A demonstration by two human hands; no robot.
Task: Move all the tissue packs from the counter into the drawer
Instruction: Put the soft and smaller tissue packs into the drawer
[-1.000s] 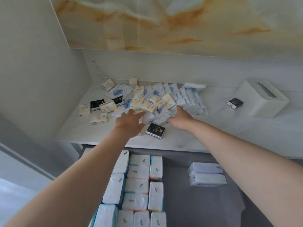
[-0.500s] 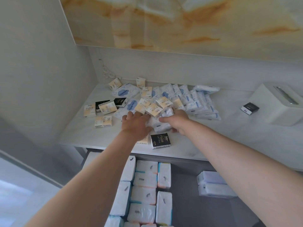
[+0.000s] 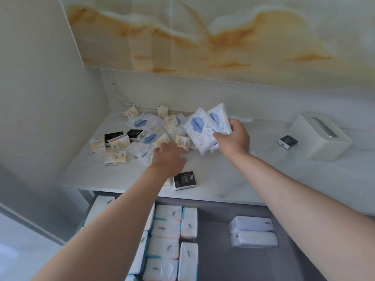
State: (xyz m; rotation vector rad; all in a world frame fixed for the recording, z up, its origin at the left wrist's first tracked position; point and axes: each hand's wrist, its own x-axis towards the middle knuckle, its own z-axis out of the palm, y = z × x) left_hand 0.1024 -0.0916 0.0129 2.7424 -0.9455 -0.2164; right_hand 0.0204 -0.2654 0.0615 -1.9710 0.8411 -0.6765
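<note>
Head view. Pale marble-look tabletop [image 3: 263, 175] sitting in a white-walled niche, with an orange-veined stone panel [image 3: 203, 37] hanging above it. A white cable [image 3: 121, 98] is lying coiled in the back left corner. A white tissue box [image 3: 320, 136] is standing at the far right, with a small black pack [image 3: 287, 141] lying just beside it on its left.

Loose pile of tissue packs is spreading over the left half of the tabletop: cream packs [image 3: 115, 158] at the left edge of the pile, black ones among them, blue-and-white ones further back. One black pack [image 3: 184, 180] is lying apart, near the front edge.

Right hand [image 3: 233, 140] is holding two blue-and-white packs [image 3: 199, 131] up off the tabletop, tilted; its grip is pinching them at their lower right end, thumb in front, fingers behind.

Left hand [image 3: 169, 159] is reaching palm down onto the middle of the pile, fingertips among the cream packs. Cannot tell whether its grip is closing on anything; the back of the hand is hiding the fingers.

Grey drawer [image 3: 219, 250] is standing open below the front edge. Rows of larger white packs [image 3: 168, 230] are filling its left part. Two more white packs [image 3: 253, 232] are lying side by side, well apart, on its right.
</note>
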